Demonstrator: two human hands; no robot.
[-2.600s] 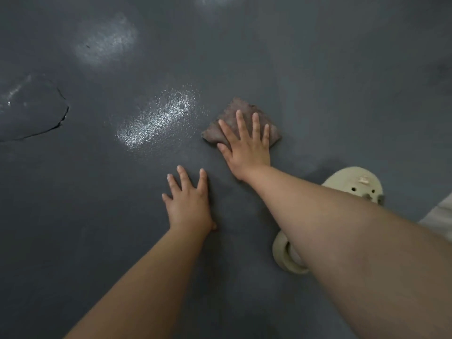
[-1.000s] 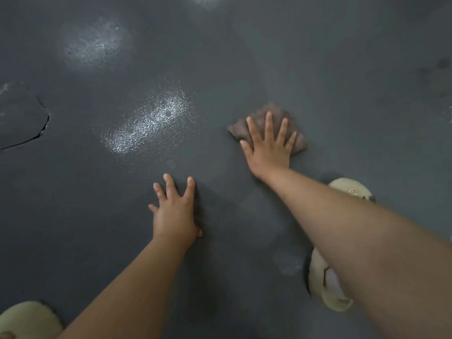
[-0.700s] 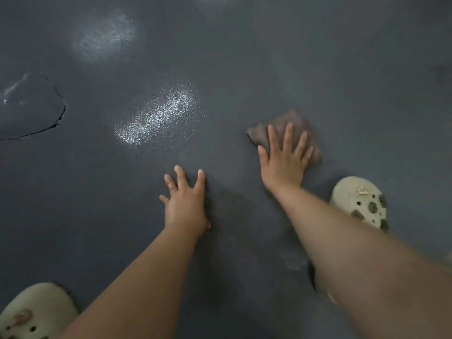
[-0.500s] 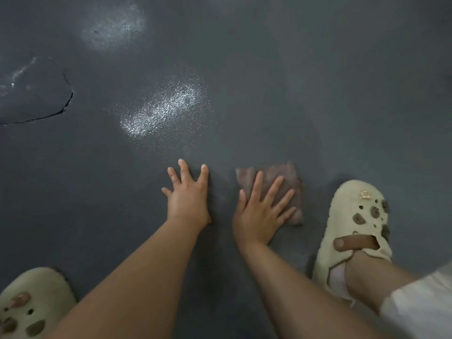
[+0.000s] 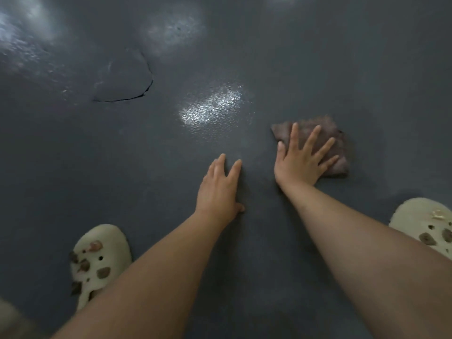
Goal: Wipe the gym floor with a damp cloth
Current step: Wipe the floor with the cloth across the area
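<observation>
A folded brownish-grey cloth point(image 5: 325, 140) lies flat on the dark grey gym floor point(image 5: 318, 57), right of centre. My right hand point(image 5: 299, 162) presses down on it with the palm at its near edge and the fingers spread over it. My left hand point(image 5: 219, 189) rests flat on the bare floor a little to the left of the right hand, fingers extended, holding nothing. Both forearms reach in from the bottom of the view.
A curved crack point(image 5: 132, 94) marks the floor at upper left. Glossy light patches point(image 5: 211, 107) shine ahead of my hands. A cream clog point(image 5: 99, 260) stands at lower left and another cream clog point(image 5: 425, 228) at the right edge.
My right hand pulled the cloth in close beside the left hand, then pushed it back out, forward and to the right. The left hand stayed planted on the floor.
</observation>
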